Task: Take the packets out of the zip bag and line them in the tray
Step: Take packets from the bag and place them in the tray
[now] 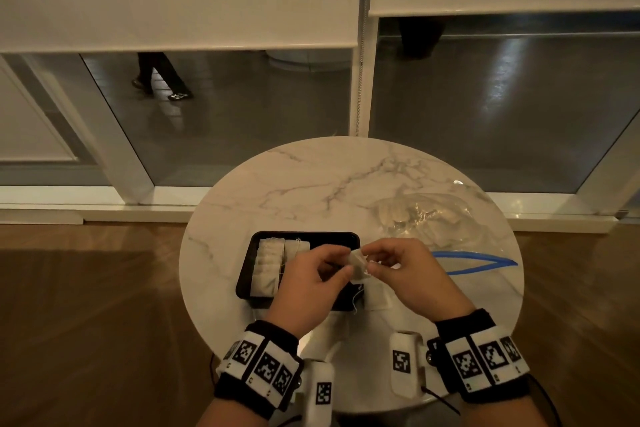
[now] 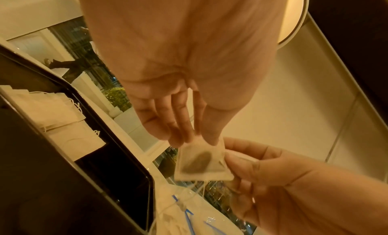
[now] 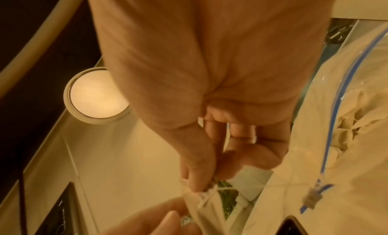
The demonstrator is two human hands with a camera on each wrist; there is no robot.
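A black tray (image 1: 304,234) sits at the near left of the round marble table, with several white tea-bag packets (image 1: 268,265) lined along its left side. Over the tray's right edge both hands hold one packet (image 1: 357,265). My left hand (image 1: 346,270) pinches its left side and my right hand (image 1: 372,265) pinches its right. In the left wrist view the left fingertips (image 2: 212,139) grip the packet (image 2: 201,162) from above. In the right wrist view my right hand (image 3: 201,183) nips the packet's (image 3: 201,210) top and string. The clear zip bag (image 1: 433,218) with a blue zip (image 1: 474,262) lies at the right, more packets inside.
One loose packet (image 1: 379,291) lies on the table just right of the tray. The table edge curves close in front of my wrists. A glass wall with lowered blinds stands behind the table, and a person's legs (image 1: 159,76) pass beyond it.
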